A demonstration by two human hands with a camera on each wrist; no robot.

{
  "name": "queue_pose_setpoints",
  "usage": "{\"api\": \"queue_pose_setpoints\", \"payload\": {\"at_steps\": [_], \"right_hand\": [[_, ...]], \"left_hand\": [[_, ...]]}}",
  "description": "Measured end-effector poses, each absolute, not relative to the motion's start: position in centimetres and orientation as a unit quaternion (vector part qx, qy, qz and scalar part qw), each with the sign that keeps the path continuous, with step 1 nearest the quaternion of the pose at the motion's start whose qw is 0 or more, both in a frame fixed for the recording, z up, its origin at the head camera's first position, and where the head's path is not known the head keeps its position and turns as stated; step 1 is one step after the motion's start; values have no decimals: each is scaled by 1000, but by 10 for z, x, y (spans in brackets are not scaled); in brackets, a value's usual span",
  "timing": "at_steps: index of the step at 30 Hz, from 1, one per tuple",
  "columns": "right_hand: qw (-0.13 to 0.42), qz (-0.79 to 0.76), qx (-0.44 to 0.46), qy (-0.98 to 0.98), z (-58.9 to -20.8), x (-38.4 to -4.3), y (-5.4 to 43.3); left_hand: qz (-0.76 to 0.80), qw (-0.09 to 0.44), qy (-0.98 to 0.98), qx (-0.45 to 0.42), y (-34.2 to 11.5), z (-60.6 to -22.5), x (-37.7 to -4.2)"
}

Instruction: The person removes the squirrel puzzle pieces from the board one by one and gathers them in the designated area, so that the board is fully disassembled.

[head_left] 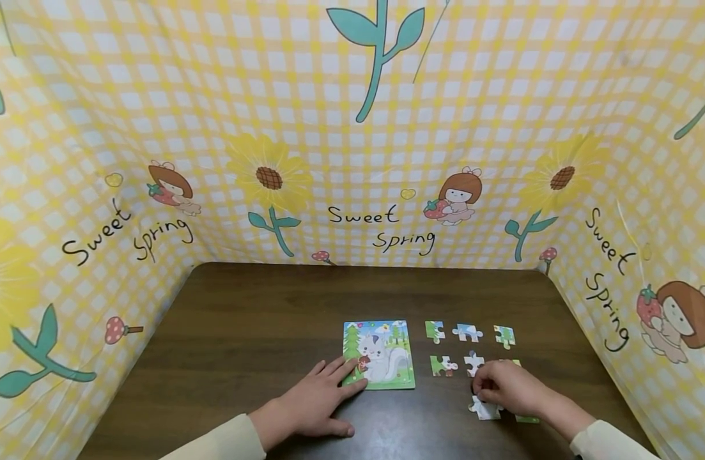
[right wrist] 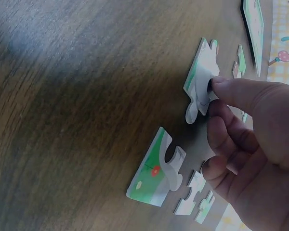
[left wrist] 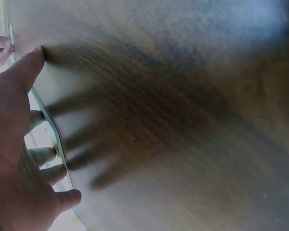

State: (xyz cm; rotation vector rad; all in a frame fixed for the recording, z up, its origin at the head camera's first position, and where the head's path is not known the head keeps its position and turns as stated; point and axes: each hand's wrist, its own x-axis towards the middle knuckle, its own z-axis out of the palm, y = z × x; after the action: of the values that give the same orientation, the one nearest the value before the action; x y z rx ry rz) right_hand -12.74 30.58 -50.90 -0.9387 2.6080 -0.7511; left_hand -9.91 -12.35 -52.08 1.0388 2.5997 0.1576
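My left hand (head_left: 314,399) lies spread and palm down, its fingertips at the left and lower edge of a square squirrel picture board (head_left: 394,375). In the left wrist view, the straight fingers of that hand (left wrist: 14,144) reach the board's edge. My right hand (head_left: 516,385) is among loose jigsaw pieces to the right. Its thumb and curled fingers pinch the top of a mostly white jigsaw piece (head_left: 486,411). In the right wrist view, that piece (right wrist: 198,79) shows a green edge at the fingertips. A piece (head_left: 475,362) behind the hand is partly hidden.
Other loose pieces lie in rows, among them a green one (head_left: 434,330), a blue and white one (head_left: 468,332) and a green and brown one (head_left: 443,366). A green corner piece (right wrist: 147,178) lies near the right hand. Checked yellow cloth (head_left: 358,153) surrounds the dark wooden table (head_left: 260,306).
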Motion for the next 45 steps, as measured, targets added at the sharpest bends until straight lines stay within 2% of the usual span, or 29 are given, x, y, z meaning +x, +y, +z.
{"api": "queue_pose_setpoints", "payload": {"at_steps": [11, 21, 33, 45], "right_hand": [[144, -259, -316, 901, -492, -140, 290], [122, -243, -362, 891, -480, -164, 214], [166, -267, -374, 873, -493, -179, 128], [161, -276, -396, 861, -505, -177, 100]], "left_hand": [[57, 133, 912, 384, -127, -524, -100], [83, 123, 914, 377, -133, -526, -101], [112, 139, 917, 356, -143, -530, -96], [116, 157, 912, 361, -146, -525, -96]]}}
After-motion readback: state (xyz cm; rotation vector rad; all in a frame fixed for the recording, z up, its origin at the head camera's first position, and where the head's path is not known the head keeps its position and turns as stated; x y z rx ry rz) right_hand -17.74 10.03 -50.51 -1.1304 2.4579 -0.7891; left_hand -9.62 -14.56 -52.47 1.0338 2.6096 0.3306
